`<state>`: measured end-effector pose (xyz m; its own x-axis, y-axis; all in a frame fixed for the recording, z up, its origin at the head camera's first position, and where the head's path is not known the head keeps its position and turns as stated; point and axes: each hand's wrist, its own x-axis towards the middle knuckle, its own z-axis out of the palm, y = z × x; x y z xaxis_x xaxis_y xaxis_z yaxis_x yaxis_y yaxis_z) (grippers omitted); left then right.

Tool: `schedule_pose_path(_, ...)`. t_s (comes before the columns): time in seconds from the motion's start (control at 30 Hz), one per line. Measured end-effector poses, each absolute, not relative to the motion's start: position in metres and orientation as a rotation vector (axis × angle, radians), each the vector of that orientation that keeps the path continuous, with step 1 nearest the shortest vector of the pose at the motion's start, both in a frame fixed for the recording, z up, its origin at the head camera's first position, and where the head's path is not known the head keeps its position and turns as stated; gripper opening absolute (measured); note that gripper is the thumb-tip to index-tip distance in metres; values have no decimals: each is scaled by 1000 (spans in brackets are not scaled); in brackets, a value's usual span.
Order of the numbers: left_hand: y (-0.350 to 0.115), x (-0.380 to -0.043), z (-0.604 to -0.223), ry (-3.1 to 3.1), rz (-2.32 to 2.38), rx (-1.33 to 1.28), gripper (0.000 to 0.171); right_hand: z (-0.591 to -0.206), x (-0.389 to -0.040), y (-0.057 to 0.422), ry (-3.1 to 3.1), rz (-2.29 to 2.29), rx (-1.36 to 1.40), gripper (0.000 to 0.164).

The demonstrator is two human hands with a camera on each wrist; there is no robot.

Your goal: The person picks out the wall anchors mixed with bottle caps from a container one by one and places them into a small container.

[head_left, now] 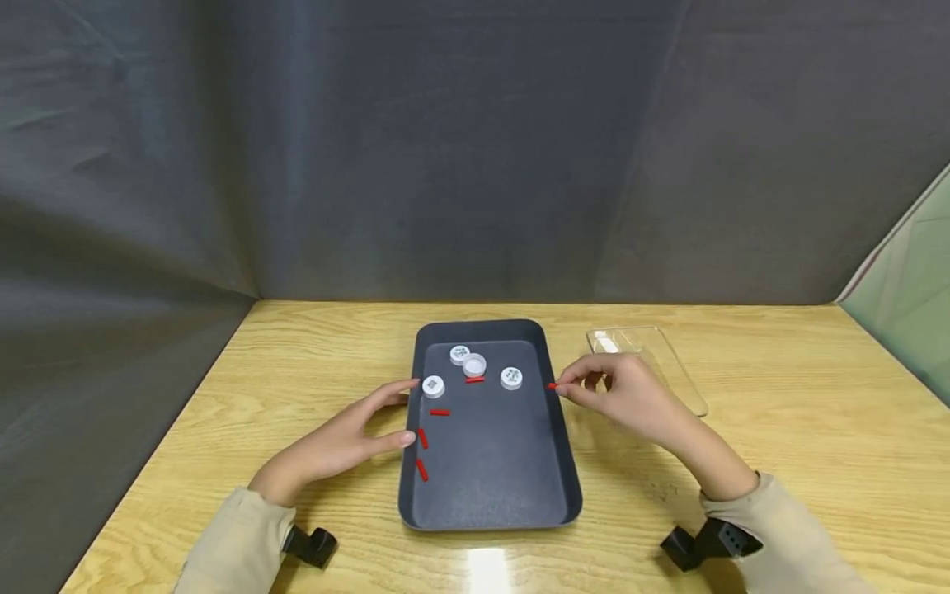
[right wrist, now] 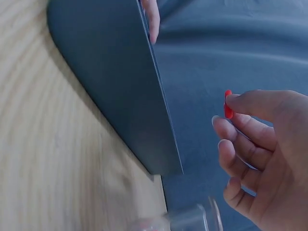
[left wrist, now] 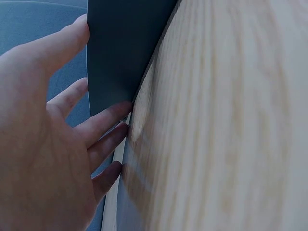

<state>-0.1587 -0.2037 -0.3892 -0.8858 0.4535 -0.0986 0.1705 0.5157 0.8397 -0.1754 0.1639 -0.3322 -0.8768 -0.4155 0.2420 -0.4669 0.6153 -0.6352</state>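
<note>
Between the thumb and forefinger of my right hand (head_left: 631, 396) is a small red stick (right wrist: 228, 104), pinched at the tray's right rim in the head view. My left hand (head_left: 349, 437) lies along the left side of the dark grey tray (head_left: 490, 478), fingers spread and thumb at its rim. Inside the tray are several more red sticks (head_left: 440, 412), scattered mostly along the left. Three white round caps with dark markings lie toward the far half: one left (head_left: 434, 386), one far (head_left: 460, 355), one right (head_left: 511, 378). An open-faced white cap (head_left: 474, 365) overlaps the far one.
A clear plastic box or lid (head_left: 686, 379) lies on the wooden table (head_left: 779, 396) right of the tray, partly behind my right hand. Dark cloth (head_left: 475, 165) hangs along the table's far edge and left side. A pale green panel (head_left: 905, 297) stands at far right.
</note>
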Motion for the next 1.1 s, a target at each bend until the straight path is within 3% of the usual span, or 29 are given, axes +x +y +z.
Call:
schedule_pose_path(0.27,-204,-159,-389,2460,1316,512,70,-327,-183,183,-2814,1233,669,7)
schedule_pose_path(1.1,-209,-156,-387,2445,1301,505,71,-327,-194,223,-2839,992,516,21)
